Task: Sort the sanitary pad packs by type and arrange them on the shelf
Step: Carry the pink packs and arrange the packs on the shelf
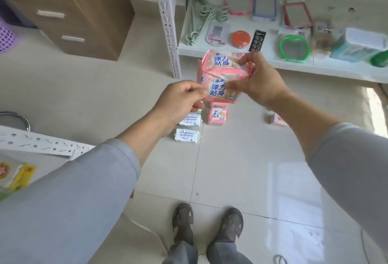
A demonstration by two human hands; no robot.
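**A:** What does the head view show of your hands?

**B:** Both are raised in front of me over the floor (220, 169). My left hand (180, 102) is curled, thumb and fingers pinching the left edge of the lower pink pack (220, 91). My right hand (260, 81) has its fingers spread around the stack: fingertips on the upper pink pack (222, 62), thumb pressed on the front of the lower one. So both hands grip the two pink packs together, held in the air, one above the other.

**A:** Where are they relative to the shelf?

**B:** In front of the white shelf (294, 62), near its left end, beside the perforated white upright (168, 22). They are not resting on it.

**A:** Any other packs?

**B:** On the floor below my hands, a third pink pack (217, 115) stands upright. Just left of it lie two white packs, one (192, 120) partly hidden by my left wrist, the other (186, 135) nearer to me. Further right on the floor there is a small pinkish thing (277, 119), too blurred to name.

**A:** What is on the shelf?

**B:** Framed mirrors in pink (238, 3), blue (264, 8), red (297, 15) and green (294, 48), green hangers (201, 16), a round orange tin (241, 39), and a clear box (361, 43) at the right.

**A:** And around you?

**B:** A wooden drawer unit (69, 7) at upper left, and my sandalled feet (207, 221) at the bottom.
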